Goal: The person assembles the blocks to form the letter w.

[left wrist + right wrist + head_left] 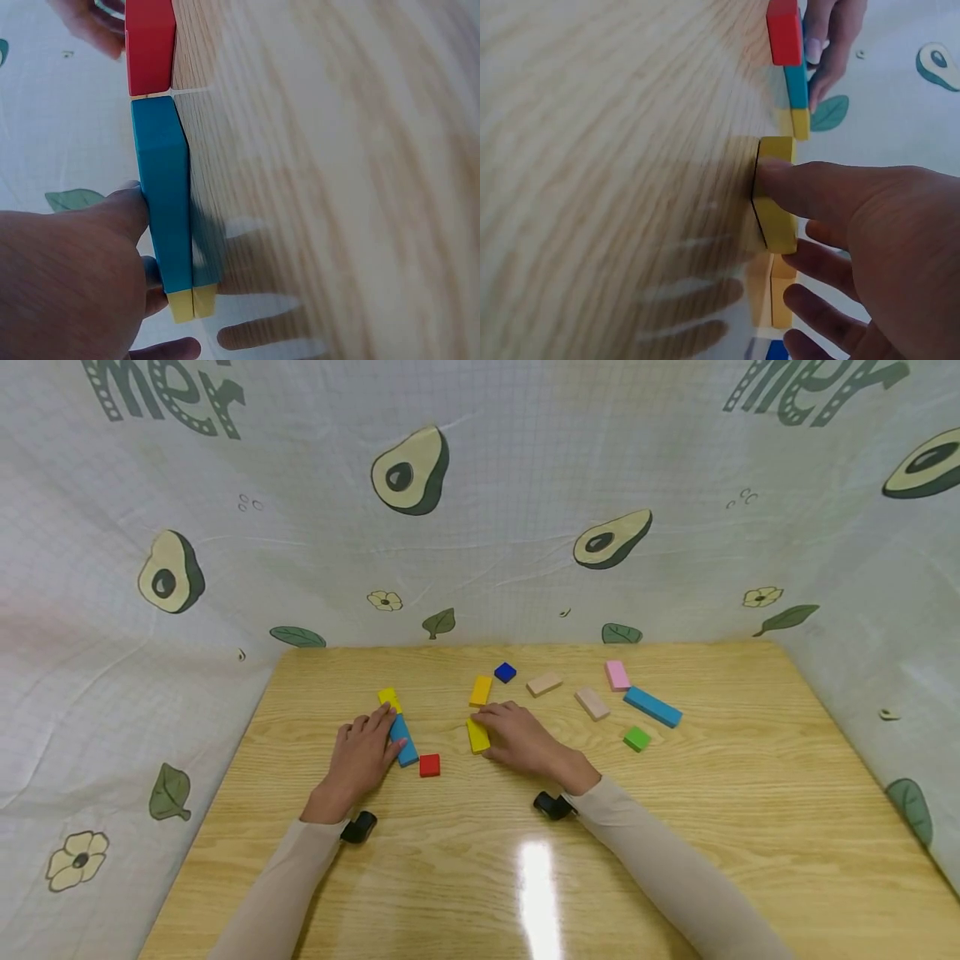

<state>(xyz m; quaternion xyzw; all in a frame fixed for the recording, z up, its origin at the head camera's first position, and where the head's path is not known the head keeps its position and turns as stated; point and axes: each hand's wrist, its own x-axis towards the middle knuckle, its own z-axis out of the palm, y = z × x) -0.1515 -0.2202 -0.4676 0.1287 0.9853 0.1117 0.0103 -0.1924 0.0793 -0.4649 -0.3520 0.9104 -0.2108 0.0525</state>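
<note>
My left hand [362, 756] rests against a long blue block [404, 742], its thumb and index finger touching it. End to end with that block lies a yellow block [389, 698], at its far end. With thumb and fingers, my right hand [522, 739] pinches another yellow block [478, 737] on the table; the thumb presses its near face in the right wrist view [776, 217]. Between the hands, close to the blue block's near end, sits a small red block [430, 766]. An orange-yellow block [481, 691] lies just beyond the right hand's fingers.
Farther back are a dark blue block [506, 672] and two plain wooden blocks, one [544, 684] left of the other [592, 703]. To the right lie a pink block [617, 676], another long blue block [652, 707] and a green block [637, 739]. A printed cloth [510, 568] hangs behind the table.
</note>
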